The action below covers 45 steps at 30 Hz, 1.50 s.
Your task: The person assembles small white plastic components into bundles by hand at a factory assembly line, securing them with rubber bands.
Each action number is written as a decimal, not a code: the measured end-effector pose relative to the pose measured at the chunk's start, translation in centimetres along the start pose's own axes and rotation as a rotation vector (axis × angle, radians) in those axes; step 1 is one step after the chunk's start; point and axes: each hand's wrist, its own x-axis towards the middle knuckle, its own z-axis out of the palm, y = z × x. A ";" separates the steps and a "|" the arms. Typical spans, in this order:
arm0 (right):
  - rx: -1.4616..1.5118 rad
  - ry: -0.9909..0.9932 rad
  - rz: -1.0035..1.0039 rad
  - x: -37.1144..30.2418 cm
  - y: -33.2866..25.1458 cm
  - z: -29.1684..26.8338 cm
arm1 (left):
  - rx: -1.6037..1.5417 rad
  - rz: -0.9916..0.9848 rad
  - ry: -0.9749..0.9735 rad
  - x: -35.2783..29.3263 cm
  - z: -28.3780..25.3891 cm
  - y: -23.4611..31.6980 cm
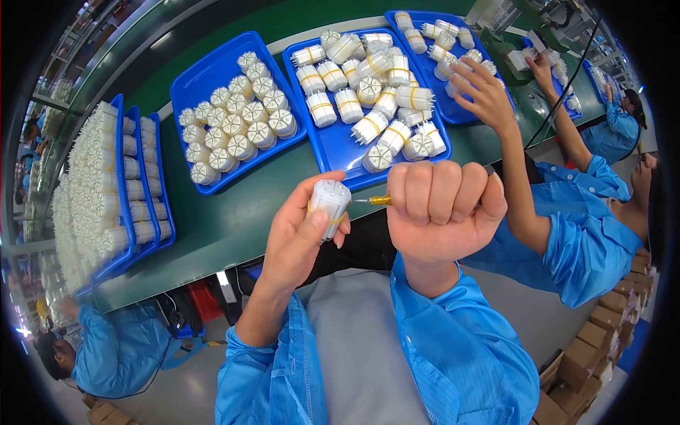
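My left hand (292, 241) is closed around a white cylindrical part (330, 201) with a yellow band near its lower end and small prongs at its top. In my right hand (445, 209), a fist grips a screwdriver with a yellow handle (380, 200). Its thin metal shaft points left, the tip at or very near the upper side of the white part; I cannot tell if they touch. Just beyond my hands lies a blue tray (322, 152) of similar yellow-banded white parts, some upright and some on their sides.
Left of it, another blue tray (234, 177) holds upright white parts in rows. Stacked trays (131, 180) stand at the far left of the green table (212, 234). At the right, a co-worker's hand (484, 95) reaches over a third blue tray (453, 113). Cardboard boxes (591, 347) line the floor.
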 end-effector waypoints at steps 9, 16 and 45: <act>-0.007 -0.044 0.020 -0.7 0.9 1.2 | 0.523 0.062 0.128 -1.0 0.9 0.5; -0.051 -0.038 0.043 -0.9 0.9 1.3 | 0.599 0.162 0.131 -1.2 0.9 0.5; -0.003 0.137 0.144 -0.5 1.5 1.2 | 0.549 0.101 0.153 -0.7 -0.4 -0.5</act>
